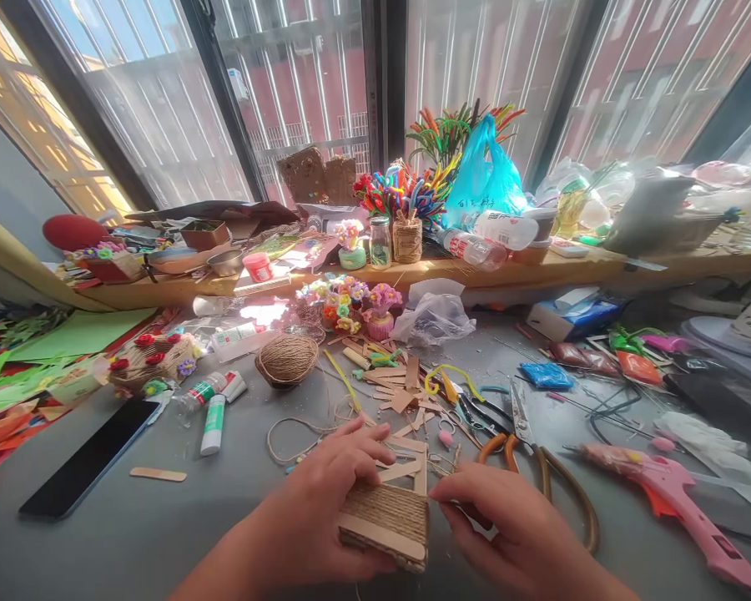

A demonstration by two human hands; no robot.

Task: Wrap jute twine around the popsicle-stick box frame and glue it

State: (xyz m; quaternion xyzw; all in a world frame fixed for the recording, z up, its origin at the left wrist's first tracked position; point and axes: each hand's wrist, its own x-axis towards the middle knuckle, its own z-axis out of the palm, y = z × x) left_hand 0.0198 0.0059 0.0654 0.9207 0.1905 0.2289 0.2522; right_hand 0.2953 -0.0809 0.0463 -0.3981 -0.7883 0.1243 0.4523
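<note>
My left hand (325, 501) is closed around a small craft-stick frame wrapped in brown twine (388, 509), with the fingers over its left side and the thumb below. A flat wooden stick (381, 537) lies across the wrapped part. Bare sticks form a ladder-like section (410, 466) at the far end. Against the frame's right edge, my right hand (501, 517) is pinched, thumb and forefinger close together; what they grip is hidden. A ball of twine (286, 361) sits farther back, and a loose strand (279, 434) curls over the table toward my left hand.
A pink glue gun (676, 492) lies at right, near scissors (521, 413) and orange-handled pliers (506, 446). Loose craft sticks (400, 384) are heaped behind the frame. On the left are a phone (91, 459), a glue stick (213, 426) and a single stick (158, 474).
</note>
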